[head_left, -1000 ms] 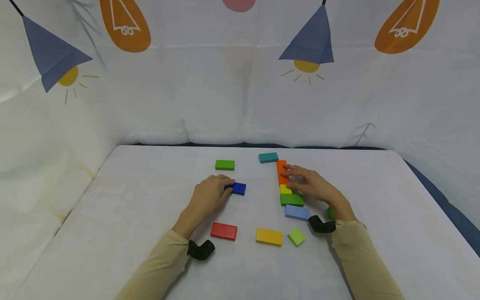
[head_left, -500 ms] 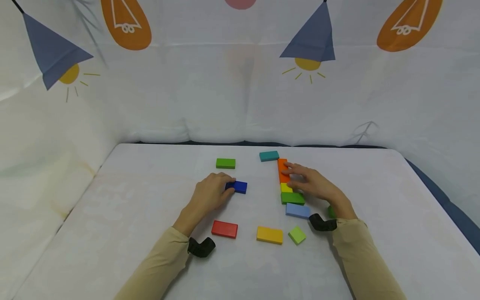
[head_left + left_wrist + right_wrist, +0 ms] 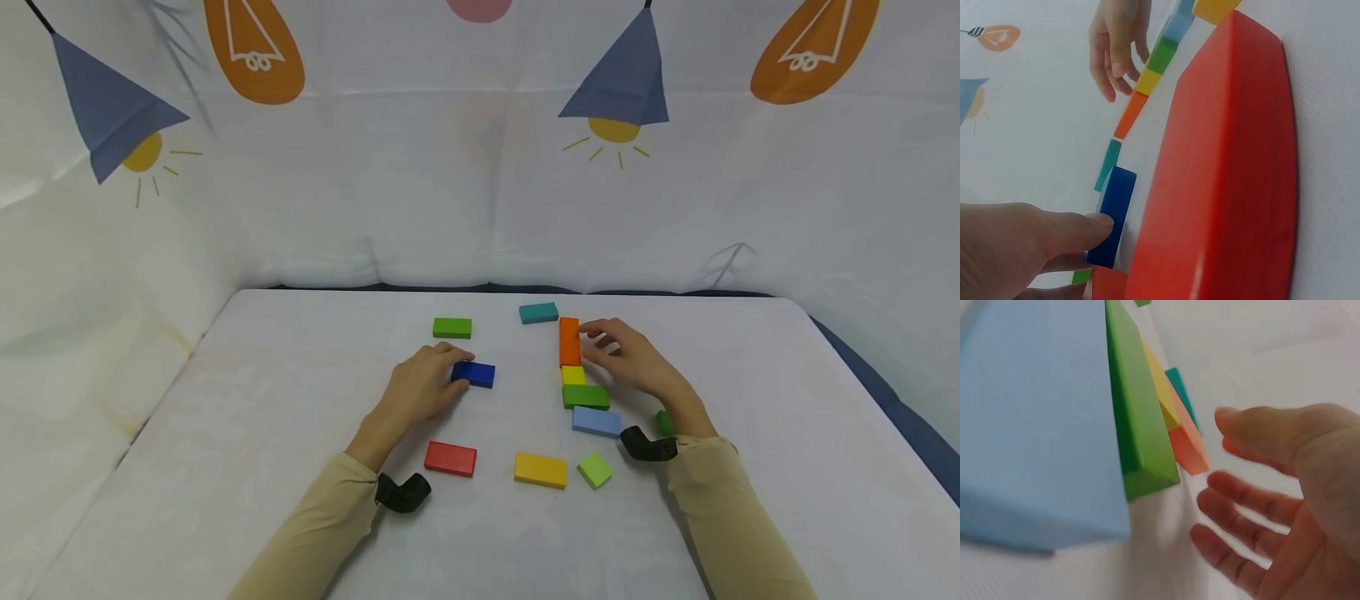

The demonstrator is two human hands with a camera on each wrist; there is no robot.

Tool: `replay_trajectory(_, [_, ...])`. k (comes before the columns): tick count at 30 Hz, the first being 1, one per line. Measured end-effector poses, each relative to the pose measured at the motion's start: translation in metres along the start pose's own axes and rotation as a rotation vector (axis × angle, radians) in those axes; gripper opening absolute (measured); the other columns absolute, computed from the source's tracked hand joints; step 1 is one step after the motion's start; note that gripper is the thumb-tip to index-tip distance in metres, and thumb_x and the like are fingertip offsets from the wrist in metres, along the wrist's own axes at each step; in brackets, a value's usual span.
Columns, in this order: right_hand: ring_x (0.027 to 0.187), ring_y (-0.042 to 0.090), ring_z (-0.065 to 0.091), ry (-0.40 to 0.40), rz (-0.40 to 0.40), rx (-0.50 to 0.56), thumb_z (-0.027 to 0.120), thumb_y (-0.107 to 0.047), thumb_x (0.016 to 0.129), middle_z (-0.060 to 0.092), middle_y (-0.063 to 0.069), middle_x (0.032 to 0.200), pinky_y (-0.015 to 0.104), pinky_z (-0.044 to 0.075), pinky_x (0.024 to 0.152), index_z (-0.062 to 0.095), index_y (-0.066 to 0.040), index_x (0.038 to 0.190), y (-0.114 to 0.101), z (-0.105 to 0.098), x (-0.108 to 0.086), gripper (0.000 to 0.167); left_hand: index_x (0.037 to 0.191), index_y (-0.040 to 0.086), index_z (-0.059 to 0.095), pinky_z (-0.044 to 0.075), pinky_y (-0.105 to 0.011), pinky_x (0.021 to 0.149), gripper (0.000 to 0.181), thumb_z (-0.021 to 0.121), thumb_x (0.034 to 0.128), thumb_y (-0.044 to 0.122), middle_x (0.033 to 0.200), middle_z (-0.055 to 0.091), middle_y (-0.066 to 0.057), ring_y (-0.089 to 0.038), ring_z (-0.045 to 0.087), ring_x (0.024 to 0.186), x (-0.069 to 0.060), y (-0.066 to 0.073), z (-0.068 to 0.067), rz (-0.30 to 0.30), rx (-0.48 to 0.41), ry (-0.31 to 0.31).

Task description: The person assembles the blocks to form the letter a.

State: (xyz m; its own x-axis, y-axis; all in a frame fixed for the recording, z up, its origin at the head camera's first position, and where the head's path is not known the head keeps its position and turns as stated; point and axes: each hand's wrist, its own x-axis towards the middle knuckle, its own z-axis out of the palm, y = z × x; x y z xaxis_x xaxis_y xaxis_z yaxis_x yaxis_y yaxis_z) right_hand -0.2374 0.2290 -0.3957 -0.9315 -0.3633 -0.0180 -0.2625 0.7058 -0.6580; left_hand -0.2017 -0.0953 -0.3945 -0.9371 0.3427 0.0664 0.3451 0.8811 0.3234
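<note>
My left hand [image 3: 422, 387] pinches the dark blue block [image 3: 480, 374] at its left part; in the left wrist view the thumb lies against the side of that blue block [image 3: 1117, 206]. Beside the orange block [image 3: 569, 342], on its right, is my right hand [image 3: 637, 362], fingers loosely bent and holding nothing. The right wrist view shows a gap between these fingers and the orange block [image 3: 1190, 447]. Below the orange block stand a yellow block [image 3: 573, 376], a green block [image 3: 586, 397] and a light blue block [image 3: 596, 422] in a column.
A teal block [image 3: 538, 313] lies at the column's upper left, a green block [image 3: 452, 327] behind my left hand. Nearer are red [image 3: 450, 458], yellow-orange [image 3: 540, 471] and lime [image 3: 595, 471] blocks. Another green block [image 3: 663, 422] sits by my right wrist.
My right hand has moved slightly right, off the orange block, which now stands straighter and a little further right. A bit more of the blue block shows between my left fingers.
</note>
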Motion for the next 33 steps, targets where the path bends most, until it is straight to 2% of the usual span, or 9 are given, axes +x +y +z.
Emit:
replay_trajectory(4, [0.1, 0.028, 0.054, -0.008, 0.018, -0.054, 0.053, -0.027, 0.097, 0.056, 0.015, 0.115, 0.042, 0.049, 0.083, 0.053, -0.007, 0.129, -0.006, 0.001, 0.0, 0.038, 0.121, 0.022, 0.064, 0.052, -0.042, 0.085, 0.035, 0.069, 0.0863, 0.023, 0.123, 0.061, -0.001, -0.022, 0.058, 0.11, 0.0, 0.001, 0.001, 0.025, 0.0, 0.009])
replay_trajectory(7, [0.094, 0.026, 0.055, -0.015, 0.066, -0.038, 0.052, -0.026, 0.097, 0.06, 0.015, 0.109, 0.035, 0.049, 0.077, 0.055, -0.007, 0.126, -0.009, 0.004, 0.0, 0.034, 0.121, 0.021, 0.065, 0.051, -0.041, 0.085, 0.035, 0.069, 0.0862, 0.02, 0.121, 0.062, -0.001, -0.022, 0.058, 0.11, 0.0, 0.002, 0.002, 0.036, -0.01, 0.016])
replay_trajectory(13, [0.075, 0.022, 0.057, 0.005, 0.26, 0.09, 0.051, -0.027, 0.096, 0.061, 0.018, 0.1, 0.026, 0.051, 0.064, 0.05, -0.001, 0.12, -0.013, 0.008, 0.001, 0.035, 0.12, 0.018, 0.065, 0.052, -0.038, 0.086, 0.035, 0.07, 0.0854, 0.017, 0.117, 0.063, -0.002, -0.02, 0.059, 0.107, 0.001, 0.004, 0.003, 0.037, -0.032, 0.009])
replay_trajectory(16, [0.072, 0.02, 0.055, -0.004, 0.327, 0.105, 0.05, -0.03, 0.096, 0.06, 0.017, 0.096, 0.025, 0.05, 0.063, 0.049, 0.001, 0.118, -0.016, 0.01, 0.001, 0.038, 0.12, 0.018, 0.065, 0.052, -0.038, 0.085, 0.035, 0.07, 0.0851, 0.017, 0.116, 0.063, -0.003, -0.02, 0.059, 0.106, 0.001, 0.005, 0.004, 0.039, -0.033, 0.005])
replay_trajectory(25, [0.069, 0.018, 0.055, 0.01, 0.377, 0.085, 0.053, -0.039, 0.095, 0.061, 0.012, 0.093, 0.024, 0.048, 0.062, 0.051, -0.002, 0.12, -0.015, 0.015, 0.005, 0.044, 0.121, 0.018, 0.064, 0.052, -0.037, 0.086, 0.036, 0.069, 0.0857, 0.018, 0.117, 0.063, -0.003, -0.02, 0.059, 0.106, 0.001, 0.003, 0.006, 0.033, -0.035, 0.0])
replay_trajectory(33, [0.065, 0.017, 0.054, 0.032, 0.364, 0.054, 0.056, -0.04, 0.093, 0.061, 0.01, 0.086, 0.024, 0.046, 0.059, 0.055, -0.002, 0.113, -0.012, 0.017, 0.008, 0.043, 0.121, 0.017, 0.064, 0.053, -0.036, 0.085, 0.035, 0.07, 0.0856, 0.017, 0.116, 0.063, -0.002, -0.019, 0.059, 0.105, 0.001, 0.004, 0.005, 0.041, -0.045, 0.011])
